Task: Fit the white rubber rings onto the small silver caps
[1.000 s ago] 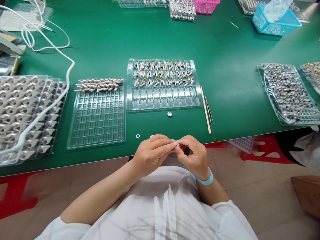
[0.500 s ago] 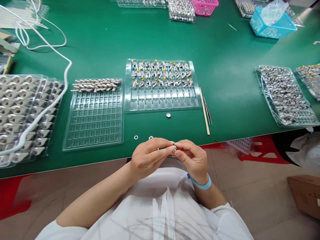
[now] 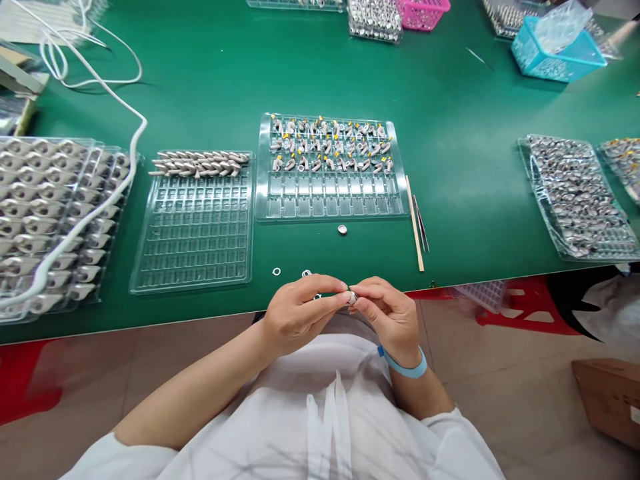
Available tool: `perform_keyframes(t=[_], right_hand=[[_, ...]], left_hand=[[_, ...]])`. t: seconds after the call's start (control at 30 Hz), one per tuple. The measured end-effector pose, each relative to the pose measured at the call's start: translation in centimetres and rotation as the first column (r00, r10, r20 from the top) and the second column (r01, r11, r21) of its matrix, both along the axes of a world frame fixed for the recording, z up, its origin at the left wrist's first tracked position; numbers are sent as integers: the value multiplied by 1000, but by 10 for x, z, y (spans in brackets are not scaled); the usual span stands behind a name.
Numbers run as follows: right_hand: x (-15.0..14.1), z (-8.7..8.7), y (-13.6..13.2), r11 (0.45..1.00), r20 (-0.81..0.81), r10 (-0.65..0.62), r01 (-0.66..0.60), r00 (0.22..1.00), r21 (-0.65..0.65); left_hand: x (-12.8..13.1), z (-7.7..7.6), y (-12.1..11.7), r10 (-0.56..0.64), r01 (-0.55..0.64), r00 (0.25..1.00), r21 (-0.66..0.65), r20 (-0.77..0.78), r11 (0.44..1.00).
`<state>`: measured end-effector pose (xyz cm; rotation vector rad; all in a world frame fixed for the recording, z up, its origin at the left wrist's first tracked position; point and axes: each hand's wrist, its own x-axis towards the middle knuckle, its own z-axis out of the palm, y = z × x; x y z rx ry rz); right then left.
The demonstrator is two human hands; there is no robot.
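Note:
My left hand (image 3: pixel 299 312) and my right hand (image 3: pixel 389 313) meet at the near edge of the green table (image 3: pixel 210 80), fingertips pinched together on a small silver metal part (image 3: pixel 353 297). A blue band circles my right wrist. Two tiny rings (image 3: pixel 276 271) lie on the table just beyond my left hand, and a small round silver cap (image 3: pixel 342 229) lies farther out. Ahead is a clear tray (image 3: pixel 330 197) whose back rows hold small grey and yellow parts.
A mostly bare clear tray (image 3: pixel 195 230) with one row of grey parts lies to the left, stacked filled trays (image 3: pixel 50 220) under a white cable (image 3: pixel 125 167) beyond it. A wooden stick (image 3: pixel 415 223) and tweezers lie right of centre. Filled trays (image 3: pixel 575 193) and a blue basket (image 3: pixel 557 47) sit right.
Both hands stay pinched on the small part at the table edge, with only slight finger shifts. The view has drifted a little.

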<state>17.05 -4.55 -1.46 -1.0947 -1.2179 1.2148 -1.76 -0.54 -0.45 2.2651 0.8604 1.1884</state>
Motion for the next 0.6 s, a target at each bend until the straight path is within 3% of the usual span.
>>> perform_keyframes(t=[0.2,0.6], right_hand=[[-1,-3,1,998,-126,23,-31,992,-61],[-1,1,1,1000,-45,-6,5,999,-25]], left_hand=[[2,-3,4,-38,31,997,102,66,994],[0,-3,4,-26,23,999,136,24,990]])
